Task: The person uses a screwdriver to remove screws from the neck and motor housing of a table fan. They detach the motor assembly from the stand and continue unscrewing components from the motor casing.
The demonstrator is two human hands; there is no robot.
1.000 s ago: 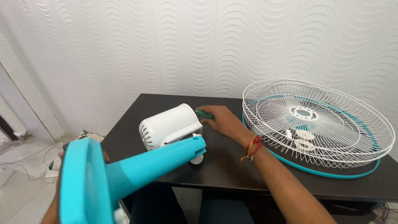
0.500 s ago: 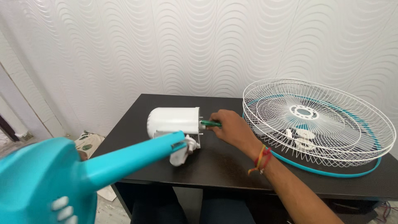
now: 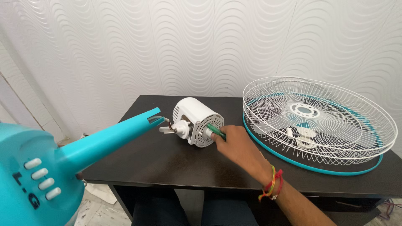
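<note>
Big teal fan stand base (image 3: 37,175) with four white push buttons fills the lower left corner, its neck (image 3: 113,134) slanting up over the black table (image 3: 176,161) and blocking part of the view. Left hand's hidden behind it, so can't tell what it's doing. On the right sit stacked white wire fan guards (image 3: 318,119) with a teal rim, white plastic bits underneath. Between them, the white fan motor housing (image 3: 197,121) lies on its side near the table's back edge. Right hand (image 3: 236,144) is pinched around a green-handled screwdriver (image 3: 216,132), tip against the motor's face.
</note>
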